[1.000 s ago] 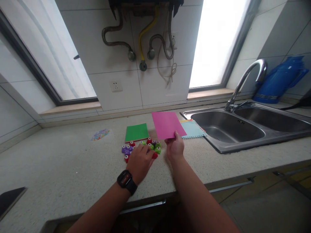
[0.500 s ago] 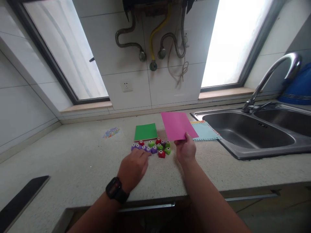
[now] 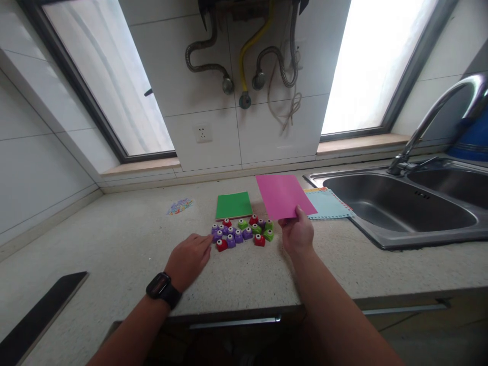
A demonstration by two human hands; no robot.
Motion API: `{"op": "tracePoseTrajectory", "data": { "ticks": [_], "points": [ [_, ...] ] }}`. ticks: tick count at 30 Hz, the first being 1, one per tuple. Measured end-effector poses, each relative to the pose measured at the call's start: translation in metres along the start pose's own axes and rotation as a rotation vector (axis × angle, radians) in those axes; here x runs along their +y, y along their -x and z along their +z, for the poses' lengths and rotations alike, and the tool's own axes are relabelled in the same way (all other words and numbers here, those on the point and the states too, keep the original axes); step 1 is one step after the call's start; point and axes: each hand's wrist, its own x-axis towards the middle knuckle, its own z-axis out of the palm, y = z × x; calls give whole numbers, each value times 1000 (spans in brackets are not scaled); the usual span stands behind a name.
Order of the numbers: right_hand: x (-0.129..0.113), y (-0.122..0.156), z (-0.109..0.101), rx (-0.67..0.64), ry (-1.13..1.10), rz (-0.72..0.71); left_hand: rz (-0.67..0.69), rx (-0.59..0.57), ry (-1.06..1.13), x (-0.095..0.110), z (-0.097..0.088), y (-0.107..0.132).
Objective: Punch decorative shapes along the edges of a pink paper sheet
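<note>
While pinching the pink sheet (image 3: pixel 284 195) above the counter (image 3: pixel 244 282) in the right hand (image 3: pixel 299 233), holding the left hand (image 3: pixel 187 259) loose and empty-fingered beside the purple pieces (image 3: pixel 238 236), ideally touching lightly, toppling none.

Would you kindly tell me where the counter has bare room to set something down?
Bare countertop lies between the left hand, the black slab and the colourful patch, and between the right forearm, sink and front edge. It is crowded before the green pad, where small coloured pieces cluster, and around the right hand, pink sheet and pale blue sheet.
</note>
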Motion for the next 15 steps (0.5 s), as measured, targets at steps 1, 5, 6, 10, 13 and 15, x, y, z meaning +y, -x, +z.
{"op": "tracePoseTrajectory", "data": {
  "ticks": [1, 5, 6, 10, 13, 15],
  "points": [
    [0, 0, 0, -4, 1, 0, -1, -8, 11, 0, 1, 2],
    [-1, 4, 3, -44, -3, 13, -33, -1, 93, -2, 1, 6],
    [-1, 6, 4, -64, -4, 22, -59, 22, 133, -2, -1, 6],
    [-3, 17, 9, -209, 16, 141, -209, 91, 474, 1, -17, 3],
    [-2, 29, 10, -364, 85, 269, -286, 0, 907, 8, -25, 1],
    [1, 37, 10, -447, 141, 325, -273, -75, 1200, 14, -24, -1]
  ]
}}
